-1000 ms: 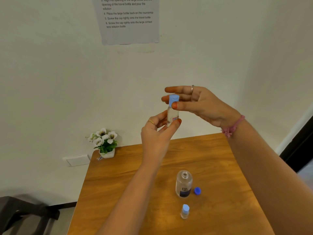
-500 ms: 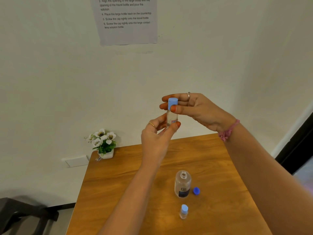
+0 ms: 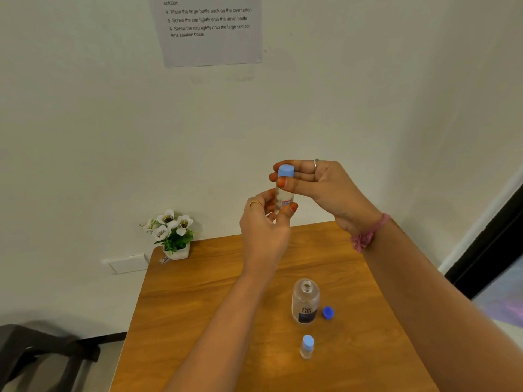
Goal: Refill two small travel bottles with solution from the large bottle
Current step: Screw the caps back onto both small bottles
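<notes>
Holding a small travel bottle [image 3: 284, 197] upright in the air above the far part of the wooden table [image 3: 215, 295], the left hand [image 3: 264, 222] pinches the lower body of that bottle between its thumb and fingers, which are curled round it from the left and below. The right hand [image 3: 319, 188] comes in from the right and pinches the light blue cap [image 3: 285, 171] on top of the same bottle, thumb at the front and fingers behind, so both hands are clamped on the one bottle, one low and one high. A ring shows on a finger of each hand, and a pink band [image 3: 368, 236] circles the right wrist. Down on the table, near the middle, the large bottle [image 3: 305, 302] stands upright with its neck open, clear with a dark label low on its side. Its dark blue cap [image 3: 328, 312] lies on the table just beside it to the right, apart from it. Nearer the viewer stands a second travel bottle [image 3: 307, 346], upright and wearing a light blue cap, untouched by either hand. At the far left corner of the table sits a small white pot of white flowers [image 3: 172, 230]. On the wall above hangs a printed sheet [image 3: 212, 29] of numbered steps. A dark chair [image 3: 42, 352] shows at the lower left, beside the table.
</notes>
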### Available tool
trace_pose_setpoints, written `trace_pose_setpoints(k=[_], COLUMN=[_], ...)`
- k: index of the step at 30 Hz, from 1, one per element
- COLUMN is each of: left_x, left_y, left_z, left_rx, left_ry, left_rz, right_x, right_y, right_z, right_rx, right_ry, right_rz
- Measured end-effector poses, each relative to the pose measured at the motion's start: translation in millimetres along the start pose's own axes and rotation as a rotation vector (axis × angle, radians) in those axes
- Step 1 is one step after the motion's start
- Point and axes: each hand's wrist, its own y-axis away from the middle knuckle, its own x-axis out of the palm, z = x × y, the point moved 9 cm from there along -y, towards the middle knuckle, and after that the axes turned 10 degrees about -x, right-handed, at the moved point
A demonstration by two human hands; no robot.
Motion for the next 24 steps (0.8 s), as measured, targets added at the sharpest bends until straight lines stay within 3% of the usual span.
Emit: trace_pose_setpoints(k=[4, 7, 13, 19, 24], left_x=[2, 4, 16, 13, 28], left_y=[-3, -3, 5, 24, 69], left_z=[4, 11, 40, 127, 209], left_rx=[0.0, -0.018, -0.065, -0.295, -0.377], left_ry=[-0.037, 0.007, 0.028, -0.312, -0.672], left_rz=[-0.021, 0.013, 0.27, 0.324, 0.586], right_x=[-1, -1, -10, -32, -52], right_y=[2, 5, 25, 75, 133], right_z=[-7, -9, -15, -61, -122], right_rx=[0.004, 0.019, -0.002, 0.097, 0.234], right_ry=[0.01, 0.02, 0.172, 0.262, 0.331], right_rz=[-0.093, -0.047, -0.003, -0.053, -0.076])
